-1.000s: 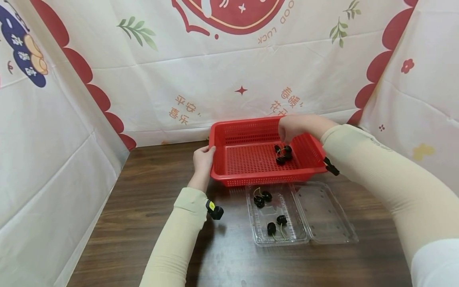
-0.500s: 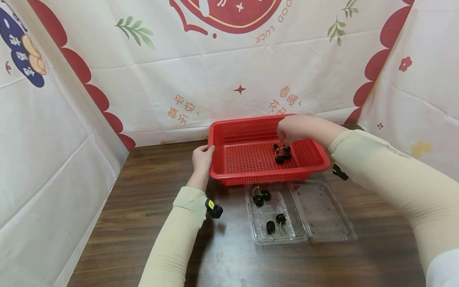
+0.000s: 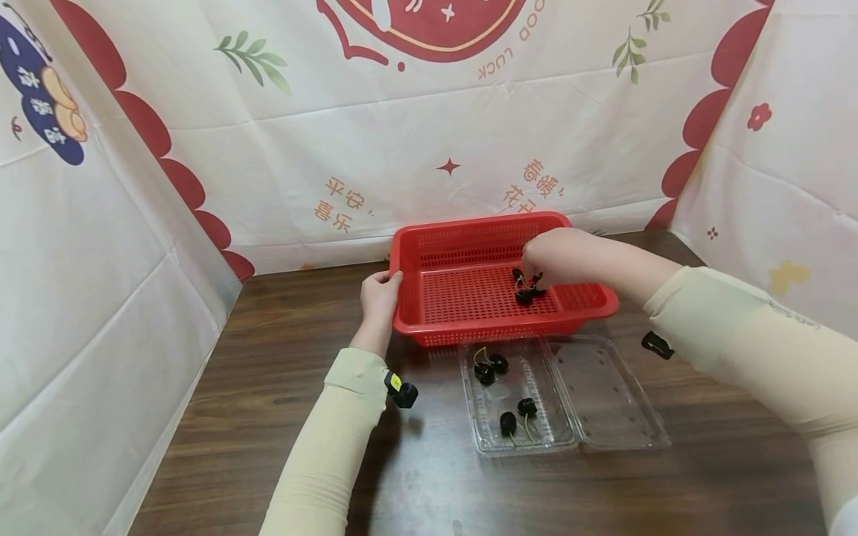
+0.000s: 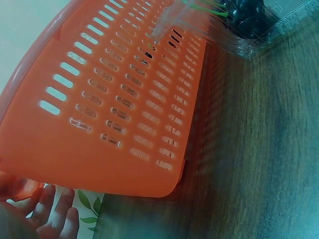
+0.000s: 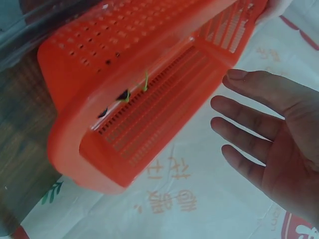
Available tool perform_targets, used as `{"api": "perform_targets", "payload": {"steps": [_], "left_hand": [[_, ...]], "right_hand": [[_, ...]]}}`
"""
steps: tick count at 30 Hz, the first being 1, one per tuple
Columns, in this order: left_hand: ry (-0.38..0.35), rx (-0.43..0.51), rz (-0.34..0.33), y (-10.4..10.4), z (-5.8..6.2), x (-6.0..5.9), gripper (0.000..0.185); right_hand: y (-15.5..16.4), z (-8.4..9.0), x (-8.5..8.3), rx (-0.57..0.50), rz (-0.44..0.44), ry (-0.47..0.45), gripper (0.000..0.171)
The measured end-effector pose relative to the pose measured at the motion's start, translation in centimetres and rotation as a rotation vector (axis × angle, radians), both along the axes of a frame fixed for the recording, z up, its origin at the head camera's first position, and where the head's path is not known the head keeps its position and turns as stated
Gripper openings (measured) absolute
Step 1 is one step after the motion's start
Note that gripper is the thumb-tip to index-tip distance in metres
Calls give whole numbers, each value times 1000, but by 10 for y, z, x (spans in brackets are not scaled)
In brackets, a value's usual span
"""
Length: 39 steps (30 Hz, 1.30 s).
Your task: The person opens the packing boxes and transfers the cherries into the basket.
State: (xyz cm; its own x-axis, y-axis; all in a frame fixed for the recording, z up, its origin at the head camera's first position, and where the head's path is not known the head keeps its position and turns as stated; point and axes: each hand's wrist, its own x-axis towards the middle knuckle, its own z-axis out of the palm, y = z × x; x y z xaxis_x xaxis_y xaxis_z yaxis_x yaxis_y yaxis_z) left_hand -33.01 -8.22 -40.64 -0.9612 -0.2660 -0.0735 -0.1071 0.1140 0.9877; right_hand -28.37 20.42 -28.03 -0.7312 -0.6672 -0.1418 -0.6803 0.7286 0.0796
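At the left end of a red plastic basket [image 3: 482, 327], my left hand [image 3: 378, 301] grips the rim, thumb on top; in the left wrist view its fingers [image 4: 64, 206] show beyond the basket's end. My right hand [image 3: 563, 257] reaches over the basket's right part, right at a small cluster of dark cherries [image 3: 525, 296]. From the head its fingertips are mostly hidden behind the hand. In the right wrist view that hand [image 5: 284, 134] has its fingers apart and loosely straight, with nothing between them. Cherry stems [image 5: 127, 97] show past the basket's rim there.
In front of the basket lies a clear plastic clamshell box [image 3: 476, 432], its lid [image 3: 613, 402] folded out to the right. It holds several dark cherries [image 3: 507, 424] with stems. A white printed cloth [image 3: 288, 186] stands behind the brown wooden table [image 3: 268, 417].
My right forearm has swung to the right and lower, while the hand stays over the cherries and has come slightly nearer to me. The left hand keeps its grip on the rim.
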Motion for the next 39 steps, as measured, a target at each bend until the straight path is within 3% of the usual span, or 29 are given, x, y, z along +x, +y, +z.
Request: {"api": "perform_targets", "payload": {"steps": [13,29,39], "left_hand": [[-3,8,22,1,-1,-1,26],[-14,38,2,0,-2,1,29],[-4,47,3,1,-1,1,29]], "right_hand": [[-14,-15,34,-75,173,86,18],[-33,-39,56,-116,328,157,14],[-40,-63,77,-142,472,114,16]]}}
